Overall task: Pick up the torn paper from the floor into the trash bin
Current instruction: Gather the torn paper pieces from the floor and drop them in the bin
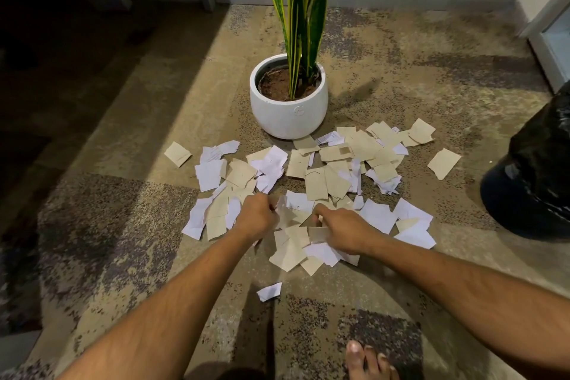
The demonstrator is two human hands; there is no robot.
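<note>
torn paper lies scattered across the floor in white and tan scraps, most of it beyond and to either side of the fingers, with one stray white scrap nearer the person than both hands. the left hand is curled with its fingers bunched on scraps at the near edge of the heap, and the right hand has its fingers curled down onto a tan piece just beside it; whether either has a firm hold cannot be told.

the step in hand looks like gathering a first handful. it would go best if both hands sweep inward toward each other, stacking scraps into one wad before lifting, since thin pieces slip out singly. the trash bin, lined with a black bag, sits well off to the right of the right hand's fingers, so a tight squeeze should hold for the carry. the plant pot stands beyond the heap, touching its far edge; reaching there calls for care near the leaves.
</note>
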